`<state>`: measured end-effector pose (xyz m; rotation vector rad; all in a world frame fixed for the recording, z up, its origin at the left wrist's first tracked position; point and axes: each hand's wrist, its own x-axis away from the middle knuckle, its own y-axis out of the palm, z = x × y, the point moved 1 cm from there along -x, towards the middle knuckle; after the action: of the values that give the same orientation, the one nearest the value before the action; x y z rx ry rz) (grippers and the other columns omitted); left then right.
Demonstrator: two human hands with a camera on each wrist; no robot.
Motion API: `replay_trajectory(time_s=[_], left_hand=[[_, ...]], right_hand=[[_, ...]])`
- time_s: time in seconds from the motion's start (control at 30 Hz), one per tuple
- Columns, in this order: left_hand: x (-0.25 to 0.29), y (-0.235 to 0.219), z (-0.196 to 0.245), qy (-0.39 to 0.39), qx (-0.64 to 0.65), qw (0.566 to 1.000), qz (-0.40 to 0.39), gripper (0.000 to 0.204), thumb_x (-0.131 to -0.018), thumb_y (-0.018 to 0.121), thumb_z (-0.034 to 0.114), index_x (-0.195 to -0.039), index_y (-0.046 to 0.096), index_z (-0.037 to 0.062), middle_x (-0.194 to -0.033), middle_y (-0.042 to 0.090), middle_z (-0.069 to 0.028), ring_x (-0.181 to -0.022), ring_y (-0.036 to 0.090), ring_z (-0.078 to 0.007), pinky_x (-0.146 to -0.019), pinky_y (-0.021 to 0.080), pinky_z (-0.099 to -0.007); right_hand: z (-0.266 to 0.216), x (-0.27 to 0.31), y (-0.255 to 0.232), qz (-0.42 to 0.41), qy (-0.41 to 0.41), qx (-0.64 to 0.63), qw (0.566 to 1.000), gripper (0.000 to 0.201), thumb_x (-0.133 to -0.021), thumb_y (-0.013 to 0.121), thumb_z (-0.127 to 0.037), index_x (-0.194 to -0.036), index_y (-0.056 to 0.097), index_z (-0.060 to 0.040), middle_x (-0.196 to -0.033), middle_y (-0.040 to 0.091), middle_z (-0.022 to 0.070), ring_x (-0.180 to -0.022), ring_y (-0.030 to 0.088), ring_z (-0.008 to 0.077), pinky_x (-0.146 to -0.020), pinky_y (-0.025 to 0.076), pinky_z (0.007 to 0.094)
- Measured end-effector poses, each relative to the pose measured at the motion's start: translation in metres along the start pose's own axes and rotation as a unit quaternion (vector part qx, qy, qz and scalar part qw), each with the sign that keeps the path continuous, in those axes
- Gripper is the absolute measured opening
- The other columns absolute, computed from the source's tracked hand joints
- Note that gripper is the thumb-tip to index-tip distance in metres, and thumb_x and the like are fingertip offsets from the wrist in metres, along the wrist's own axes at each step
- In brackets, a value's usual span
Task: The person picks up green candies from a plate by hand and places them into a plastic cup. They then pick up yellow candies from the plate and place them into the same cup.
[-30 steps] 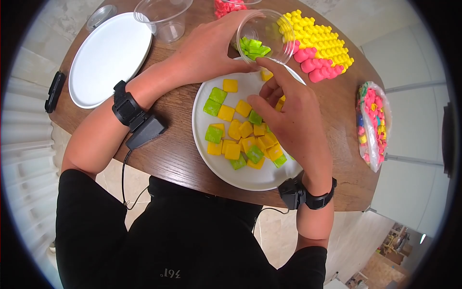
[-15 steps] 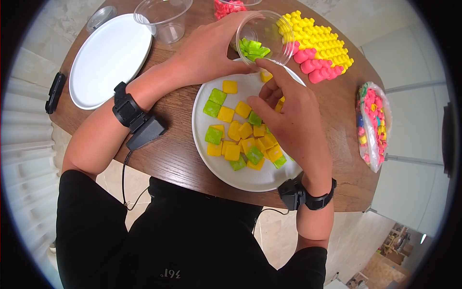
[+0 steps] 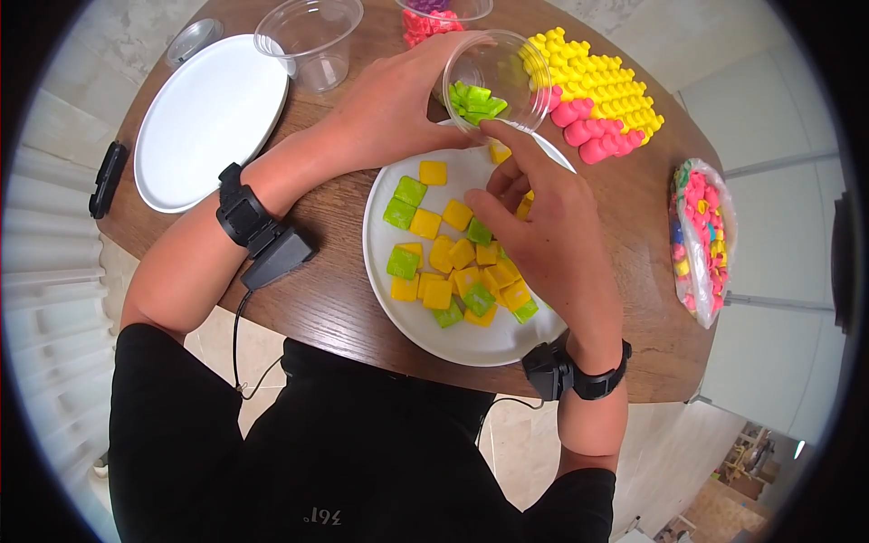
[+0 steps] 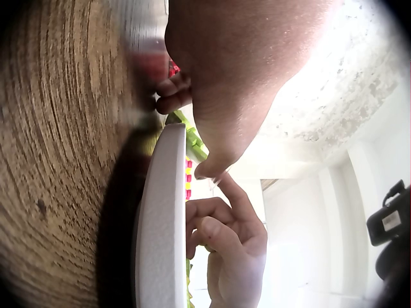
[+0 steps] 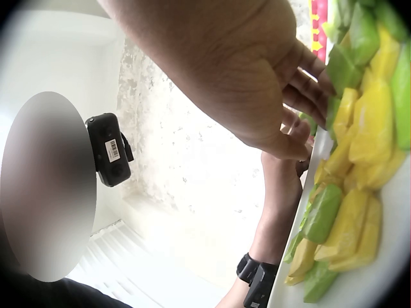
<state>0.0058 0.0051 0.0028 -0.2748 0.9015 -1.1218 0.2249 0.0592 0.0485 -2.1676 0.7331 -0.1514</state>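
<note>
My left hand point(image 3: 394, 104) grips a clear plastic cup point(image 3: 511, 68), tilted over the far edge of a white plate point(image 3: 434, 342). Green wrapped square pieces point(image 3: 475, 102) lie inside the cup. My right hand point(image 3: 557, 231) hovers above the plate, its index fingertip right at the cup's near rim. Its thumb stands apart from the index finger, and the other fingers bend loosely beneath. Several yellow squares point(image 3: 442, 253) and green squares point(image 3: 402, 262) are spread over the plate, some overlapping. In the right wrist view, my right fingers point(image 5: 308, 96) hang close beside green pieces.
Left of my left arm lies a second white plate point(image 3: 213, 122), with another clear cup point(image 3: 317, 41) behind it. Pink pieces point(image 3: 430, 29) sit at the back. Rows of yellow and pink bottle-shaped pieces point(image 3: 593, 77) stand at far right, near a plastic bag of colourful pieces point(image 3: 704, 240).
The head view has tipped slightly, so everything sits a little lower in it. Both hands keep almost the same pose around the cup and over the plate.
</note>
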Motion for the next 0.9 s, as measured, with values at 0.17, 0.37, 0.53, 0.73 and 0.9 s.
replay_trajectory(time_s=[0.17,0.37,0.53,0.73,0.9], left_hand=[[0.0,0.002,-0.003,0.007,-0.01,1.0,0.007,0.093,-0.079,0.094,0.019,-0.159,0.048,0.012,-0.155,0.061,-0.0096,-0.123,0.069,-0.0207,-0.091,0.06,-0.0324],[0.001,0.001,-0.002,0.009,-0.014,1.0,0.006,0.094,-0.078,0.094,0.017,-0.159,0.048,0.012,-0.156,0.06,-0.01,-0.127,0.068,-0.0217,-0.094,0.06,-0.0334],[0.0,0.002,-0.004,0.006,-0.007,1.0,0.002,0.093,-0.076,0.094,0.026,-0.156,0.048,0.0132,-0.152,0.062,-0.0164,-0.137,0.062,-0.0365,-0.111,0.054,-0.0463],[0.0,0.001,-0.002,-0.002,-0.001,1.0,0.004,0.095,-0.075,0.094,0.029,-0.156,0.048,0.0136,-0.152,0.062,-0.0159,-0.137,0.063,-0.0369,-0.112,0.053,-0.0465],[0.001,0.0,0.0,-0.011,-0.012,1.0,-0.006,0.094,-0.078,0.094,0.018,-0.159,0.048,0.0103,-0.158,0.058,-0.0111,-0.137,0.063,-0.0245,-0.107,0.056,-0.0375]], right_hand=[[0.0,0.0,-0.001,0.001,0.002,-0.001,1.0,0.057,-0.09,0.078,-0.016,-0.143,0.064,-0.0059,-0.086,0.071,0.0126,-0.072,0.069,0.0301,-0.068,0.055,0.042],[-0.001,0.001,0.0,0.001,0.016,-0.019,1.0,0.059,-0.09,0.078,-0.017,-0.146,0.062,-0.0066,-0.086,0.071,0.0115,-0.072,0.069,0.0271,-0.069,0.056,0.0401],[-0.002,-0.001,-0.004,0.042,-0.01,-0.039,0.998,0.047,-0.088,0.08,-0.011,-0.133,0.069,-0.0049,-0.084,0.07,0.0119,-0.071,0.069,0.026,-0.069,0.056,0.0392],[-0.005,0.004,-0.015,0.015,-0.016,-0.011,1.0,0.02,-0.085,0.082,-0.006,-0.104,0.079,-0.0001,-0.078,0.067,0.0043,-0.069,0.06,0.0132,-0.062,0.047,0.0311],[-0.011,0.011,-0.02,-0.067,0.003,0.076,0.995,0.022,-0.085,0.08,-0.016,-0.102,0.078,-0.0019,-0.091,0.074,0.0151,-0.083,0.073,0.0334,-0.079,0.057,0.0433]])
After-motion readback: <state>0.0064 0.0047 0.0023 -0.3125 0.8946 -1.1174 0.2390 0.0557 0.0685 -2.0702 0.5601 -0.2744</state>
